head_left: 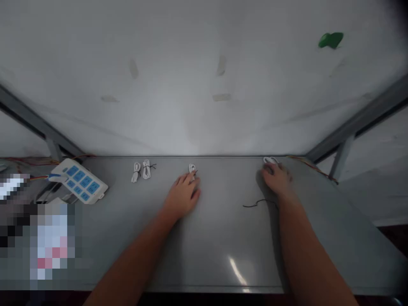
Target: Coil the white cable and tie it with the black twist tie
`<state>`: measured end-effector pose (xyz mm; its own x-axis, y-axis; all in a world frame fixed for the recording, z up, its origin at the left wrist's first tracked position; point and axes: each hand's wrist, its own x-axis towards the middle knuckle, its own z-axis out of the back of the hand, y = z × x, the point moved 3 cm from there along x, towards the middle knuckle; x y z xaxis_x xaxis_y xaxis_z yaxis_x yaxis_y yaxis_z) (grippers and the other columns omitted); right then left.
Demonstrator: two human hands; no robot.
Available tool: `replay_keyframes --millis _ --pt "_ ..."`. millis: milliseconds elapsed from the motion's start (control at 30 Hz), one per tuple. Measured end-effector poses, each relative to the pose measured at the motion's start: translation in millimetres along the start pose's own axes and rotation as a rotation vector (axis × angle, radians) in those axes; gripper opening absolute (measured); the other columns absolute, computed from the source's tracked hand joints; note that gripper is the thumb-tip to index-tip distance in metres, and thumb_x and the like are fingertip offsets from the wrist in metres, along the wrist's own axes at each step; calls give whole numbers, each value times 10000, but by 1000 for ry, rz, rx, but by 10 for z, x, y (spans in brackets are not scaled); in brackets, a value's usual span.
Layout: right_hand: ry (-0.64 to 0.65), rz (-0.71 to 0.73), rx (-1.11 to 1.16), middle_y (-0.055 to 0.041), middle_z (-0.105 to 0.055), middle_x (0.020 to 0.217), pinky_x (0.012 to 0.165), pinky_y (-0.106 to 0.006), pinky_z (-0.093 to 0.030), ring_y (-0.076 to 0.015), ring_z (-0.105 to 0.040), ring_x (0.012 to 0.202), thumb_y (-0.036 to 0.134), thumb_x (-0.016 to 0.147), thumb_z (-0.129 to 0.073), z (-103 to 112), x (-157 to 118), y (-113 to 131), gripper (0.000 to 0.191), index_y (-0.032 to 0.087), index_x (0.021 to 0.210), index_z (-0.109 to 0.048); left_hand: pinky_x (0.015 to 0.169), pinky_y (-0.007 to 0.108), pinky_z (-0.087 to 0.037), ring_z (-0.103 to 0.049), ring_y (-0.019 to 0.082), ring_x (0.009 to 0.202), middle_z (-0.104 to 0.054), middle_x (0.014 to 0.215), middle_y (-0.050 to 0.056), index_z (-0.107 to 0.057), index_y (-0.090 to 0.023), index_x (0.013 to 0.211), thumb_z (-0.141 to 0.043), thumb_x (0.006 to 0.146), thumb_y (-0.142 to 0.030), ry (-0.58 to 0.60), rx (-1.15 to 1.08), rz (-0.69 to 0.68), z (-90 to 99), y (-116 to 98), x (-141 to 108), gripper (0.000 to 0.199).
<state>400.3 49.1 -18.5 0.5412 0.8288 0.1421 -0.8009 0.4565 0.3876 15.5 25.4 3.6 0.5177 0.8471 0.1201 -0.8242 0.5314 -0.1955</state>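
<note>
My left hand (pixel 183 197) rests on the grey table with its fingers stretched forward and the thumb apart. Its fingertips touch a small coiled white cable (pixel 191 167) bound with a dark tie. At the back right, my right hand (pixel 278 179) is closed over another white cable (pixel 270 160), whose loops show beyond the fingers; some fingers are hidden and slightly blurred. Two more coiled white cables, one (pixel 136 172) beside the other (pixel 146 169), lie to the left, each with a dark tie. A loose black twist tie (pixel 256 205) lies near my right forearm.
A white power strip (pixel 85 182) with blue sockets sits at the table's left end, with wires around it. Thin coloured wires (pixel 310 165) run along the back right edge. A pale wall (pixel 191 119) and grey metal frame bars (pixel 357 119) bound the table (pixel 216 246).
</note>
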Motion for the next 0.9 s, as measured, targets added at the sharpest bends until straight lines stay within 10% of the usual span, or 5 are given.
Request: replay_keyframes --millis 267,467,667,900 --pt "-9 235 -71 -255 -627 1247 1056 -509 -436 -385 -587 1192 269 916 -550 -63 -118 295 422 81 1247 -732 1197 696 -268 -399 448 1468 -453 1575 286 -617 -12 1358 -422 974 -295 -145 271 631 180 584 -91 516" --pt "199 600 7 -154 -663 1204 1020 -404 -489 -306 -605 1140 227 933 -546 -84 -707 1003 336 202 1175 -778 1175 761 -228 -281 489 1526 -357 1626 301 -650 -41 1319 -462 954 -302 -283 294 801 276 825 -174 487" --pt "352 878 394 -125 -662 1199 1000 -380 -517 -240 -645 1090 200 995 -517 17 -1249 1473 372 210 1337 -665 1254 632 -211 -332 388 1530 -433 1609 222 -573 -117 1437 -504 927 -193 -210 61 311 136 374 -16 521" --pt "336 874 235 -116 -700 1036 955 -391 -508 -262 -619 1033 58 907 -586 -40 -1202 1453 253 163 1072 -746 1216 484 -365 -465 289 1424 -505 1560 146 -542 -194 1486 -474 959 -140 -94 -327 -148 -77 -21 11 534"
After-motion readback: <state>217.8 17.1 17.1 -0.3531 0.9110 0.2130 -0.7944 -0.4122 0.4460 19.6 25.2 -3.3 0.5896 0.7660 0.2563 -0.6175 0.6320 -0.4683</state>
